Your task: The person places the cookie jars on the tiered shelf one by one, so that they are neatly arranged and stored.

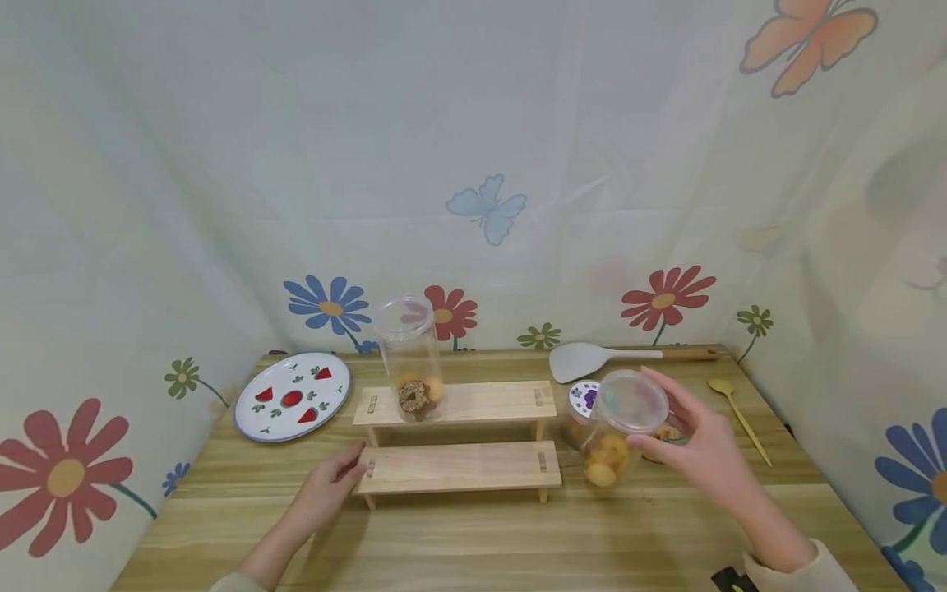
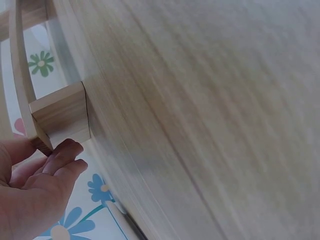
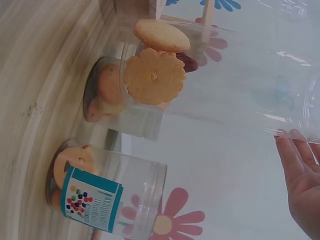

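My right hand (image 1: 699, 436) grips a tall clear jar (image 1: 617, 427) near its lid, fingers and thumb around the upper part. Cookies (image 3: 154, 77) lie at the bottom of this jar, whose base looks raised off the table in the right wrist view. At the left end of the front wooden shelf (image 1: 459, 467), my left hand (image 1: 329, 485) pinches the board's corner, thumb on one side and fingers on the other. Another tall clear jar (image 1: 408, 345) with cookies stands on the left part of the rear wooden shelf (image 1: 496, 403).
A short jar with a purple-printed lid (image 1: 583, 398) stands behind the held jar. A labelled cookie jar (image 3: 105, 195) is nearby, mostly hidden by my hand in the head view. A spatula (image 1: 580, 360), yellow spoon (image 1: 743, 421) and watermelon-patterned plate (image 1: 255, 415) lie farther back on the table.
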`<action>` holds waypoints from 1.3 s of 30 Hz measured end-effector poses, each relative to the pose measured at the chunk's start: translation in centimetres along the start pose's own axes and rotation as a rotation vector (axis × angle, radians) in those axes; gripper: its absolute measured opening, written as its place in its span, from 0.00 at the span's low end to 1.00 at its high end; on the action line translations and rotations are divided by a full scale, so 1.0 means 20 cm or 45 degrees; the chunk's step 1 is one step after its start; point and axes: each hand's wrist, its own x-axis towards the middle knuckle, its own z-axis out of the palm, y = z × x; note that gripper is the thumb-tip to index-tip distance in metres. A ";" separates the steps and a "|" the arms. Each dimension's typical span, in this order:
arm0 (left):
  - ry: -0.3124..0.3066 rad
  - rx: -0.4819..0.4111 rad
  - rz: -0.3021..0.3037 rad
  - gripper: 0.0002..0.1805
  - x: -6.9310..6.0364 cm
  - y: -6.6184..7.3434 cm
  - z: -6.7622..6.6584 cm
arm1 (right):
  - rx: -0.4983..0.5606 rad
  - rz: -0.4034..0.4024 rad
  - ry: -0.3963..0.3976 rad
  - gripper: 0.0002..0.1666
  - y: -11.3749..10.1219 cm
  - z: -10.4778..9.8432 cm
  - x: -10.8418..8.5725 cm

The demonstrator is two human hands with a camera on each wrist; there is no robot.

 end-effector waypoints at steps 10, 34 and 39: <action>0.011 -0.002 0.011 0.23 0.00 0.02 0.01 | 0.000 -0.060 0.012 0.49 -0.09 -0.02 0.01; 0.001 -0.038 -0.016 0.24 -0.01 0.00 0.01 | 0.146 -0.048 -0.008 0.45 -0.30 0.11 0.18; 0.001 -0.040 -0.006 0.24 0.00 0.00 0.01 | 0.173 -0.033 -0.008 0.43 -0.29 0.17 0.25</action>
